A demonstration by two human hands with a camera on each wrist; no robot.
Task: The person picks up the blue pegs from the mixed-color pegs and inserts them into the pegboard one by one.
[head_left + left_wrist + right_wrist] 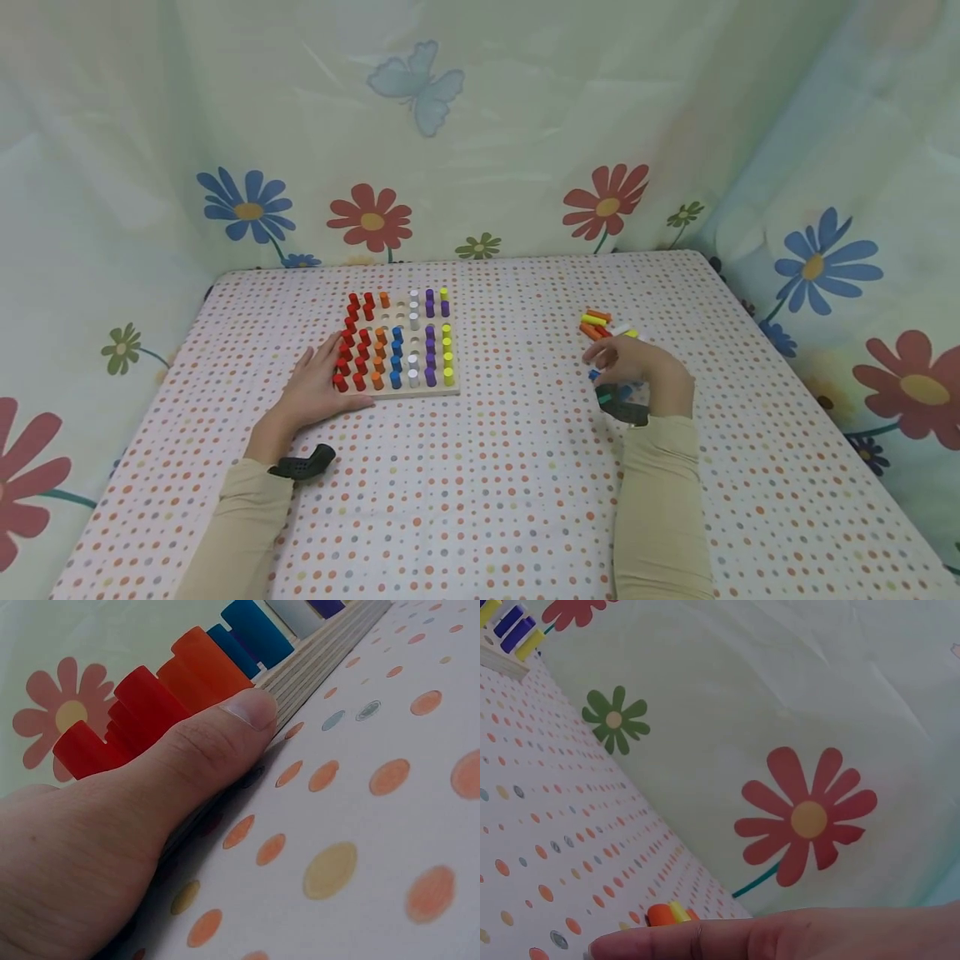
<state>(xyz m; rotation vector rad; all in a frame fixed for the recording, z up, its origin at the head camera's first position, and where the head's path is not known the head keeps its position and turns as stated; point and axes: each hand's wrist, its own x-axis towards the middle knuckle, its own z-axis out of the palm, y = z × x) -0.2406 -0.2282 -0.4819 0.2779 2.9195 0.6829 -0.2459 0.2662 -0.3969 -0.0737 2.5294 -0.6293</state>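
Observation:
A wooden pegboard (457, 367) stands left of the middle of the table, with upright rows of red, orange, blue, white, purple and yellow pegs. My left hand (324, 385) rests at its front left corner, fingers along the left side. In the left wrist view, the straight thumb (202, 754) touches the front edge by the red pegs (150, 697). To the right, my right hand (633, 367) hovers over loose pegs (595, 319), its fingers loosely bent. No peg shows between them, though the fingertips are partly hidden. Blue pegs (626, 390) lie under this hand.
Some holes (401, 315) in the pegboard's back and middle rows hold no peg. A dotted cloth (495, 483) covers the table. Flowered curtains (517, 125) hang behind it and at both sides. Dark wrist cameras (306, 463) are strapped to both wrists.

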